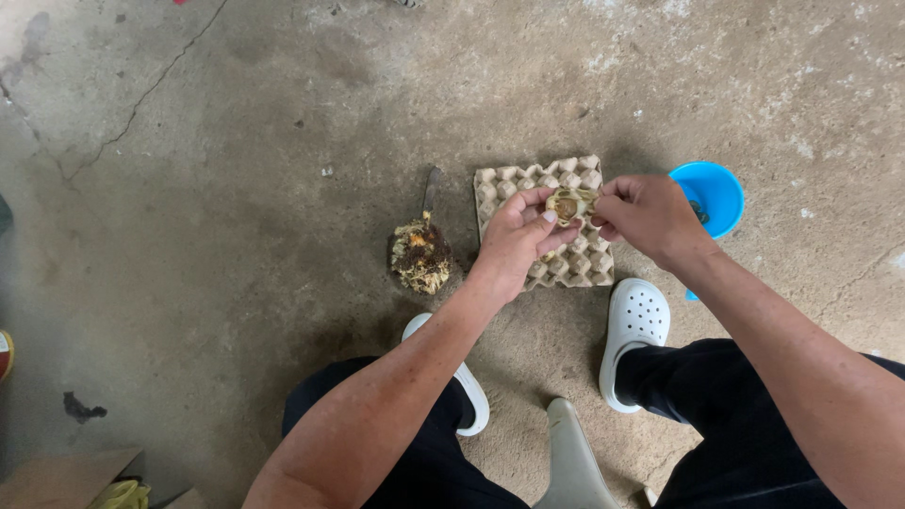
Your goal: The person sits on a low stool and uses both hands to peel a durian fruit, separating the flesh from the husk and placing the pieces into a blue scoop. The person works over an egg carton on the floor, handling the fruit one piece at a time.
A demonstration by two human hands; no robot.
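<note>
My left hand (518,236) and my right hand (649,215) meet above a grey cardboard egg tray (575,269) that lies on the concrete floor. Between their fingertips they pinch a small pale, yellowish-green husked thing (570,204) with a brown middle. To the left of the tray lies a pile of brown and yellow fibrous scraps (420,256), with a dark knife-like tool (430,193) resting just behind it. A blue plastic cup (712,193) stands to the right of my right hand.
My feet in white perforated clogs (636,330) rest on the cracked concrete floor (207,170) near the tray. A pale stool edge (573,462) shows between my knees. Cardboard and a yellow thing (118,492) sit at the bottom left.
</note>
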